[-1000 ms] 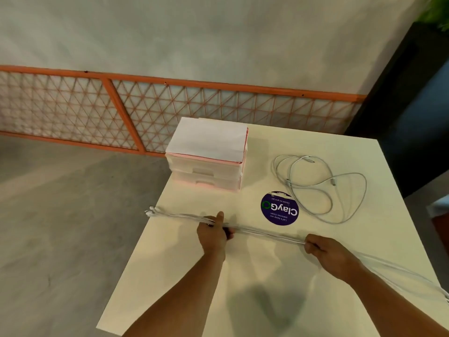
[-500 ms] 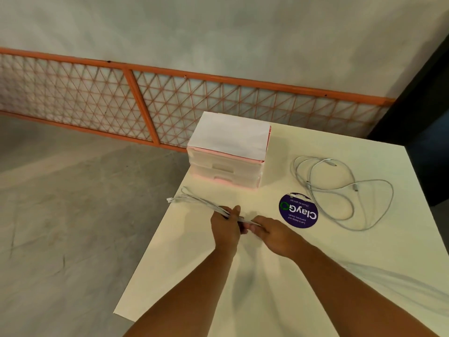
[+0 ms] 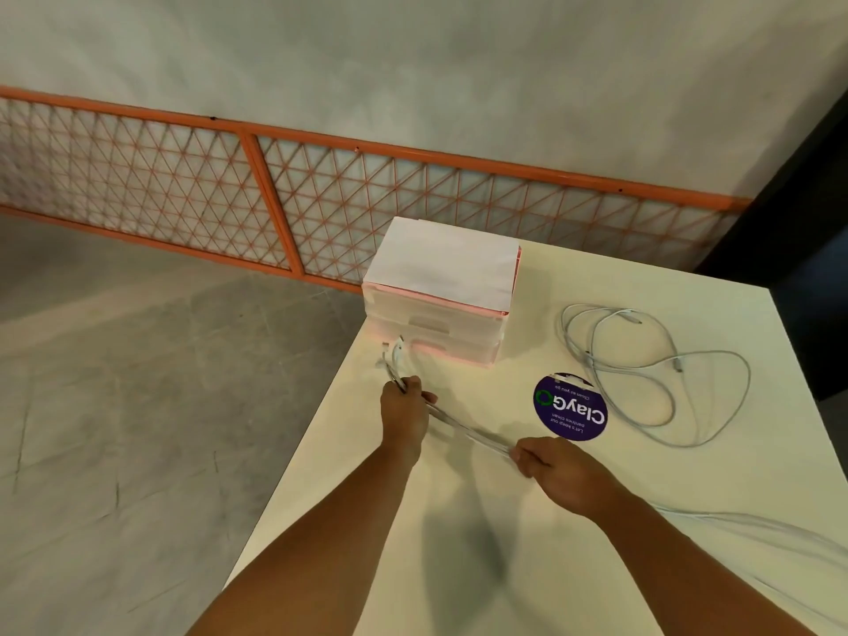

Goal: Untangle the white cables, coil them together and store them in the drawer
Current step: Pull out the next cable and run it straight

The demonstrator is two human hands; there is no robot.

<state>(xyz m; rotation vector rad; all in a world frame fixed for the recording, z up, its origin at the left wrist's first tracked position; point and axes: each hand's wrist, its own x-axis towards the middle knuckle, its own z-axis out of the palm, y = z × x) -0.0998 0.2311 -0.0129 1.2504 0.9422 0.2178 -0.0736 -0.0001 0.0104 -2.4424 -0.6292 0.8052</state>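
A bundle of white cables (image 3: 468,431) runs straight between my two hands over the cream table (image 3: 459,566). My left hand (image 3: 406,413) grips it near the plug ends, which stick out just in front of the drawer unit. My right hand (image 3: 557,472) is closed around the same bundle further right, and the rest trails off past my right forearm to the table's right edge. A second white cable (image 3: 661,374) lies in loose loops on the table at the right. The small white and pink drawer unit (image 3: 436,309) stands at the table's far left corner, both drawers closed.
A round purple sticker (image 3: 571,406) lies flat on the table between the drawer unit and the loose cable. The table's left edge runs close beside my left hand, with grey floor below. An orange mesh fence (image 3: 257,195) lines the wall behind.
My right hand slid along the bundle, first in to my left hand, then back out to the right. The plug ends have moved closer to the drawer unit.
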